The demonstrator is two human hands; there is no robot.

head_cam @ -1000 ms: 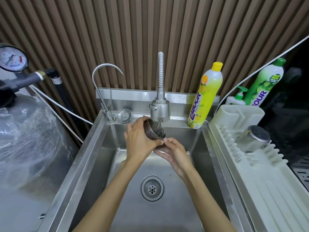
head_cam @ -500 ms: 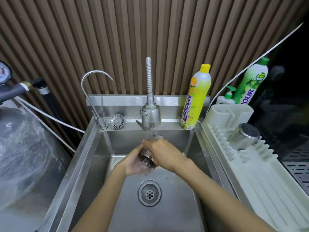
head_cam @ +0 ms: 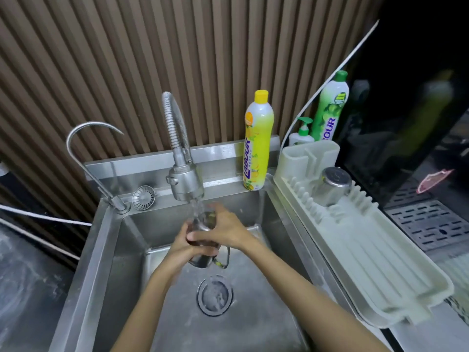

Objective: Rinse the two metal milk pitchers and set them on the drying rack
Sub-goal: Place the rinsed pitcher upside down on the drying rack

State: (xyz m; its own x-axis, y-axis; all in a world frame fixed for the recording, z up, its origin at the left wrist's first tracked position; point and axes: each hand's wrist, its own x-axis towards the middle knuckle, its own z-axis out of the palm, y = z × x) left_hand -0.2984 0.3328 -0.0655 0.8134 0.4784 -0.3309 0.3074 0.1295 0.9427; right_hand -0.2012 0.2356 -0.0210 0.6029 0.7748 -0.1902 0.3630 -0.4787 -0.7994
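A metal milk pitcher (head_cam: 203, 260) is held over the steel sink (head_cam: 109, 250), under the stream running from the flexible tap (head_cam: 186, 182). My left hand (head_cam: 182, 250) grips its left side from below. My right hand (head_cam: 225, 231) wraps over its top and right side. Its handle (head_cam: 225, 260) pokes out below my right hand. A second metal pitcher (head_cam: 330, 185) sits upside down on the pale drying rack (head_cam: 375, 252) to the right of the sink.
A yellow dish soap bottle (head_cam: 257, 141) stands on the sink's back ledge; a green bottle (head_cam: 330, 107) and a pump bottle (head_cam: 302, 135) stand behind the rack. A thin gooseneck tap (head_cam: 86, 138) and a strainer (head_cam: 144, 198) are at the back left. The drain (head_cam: 215, 295) lies below my hands.
The pitcher has been lowered from the tap head and turned in my hands; my right hand moved from below it onto its top. The view has shifted to the right.
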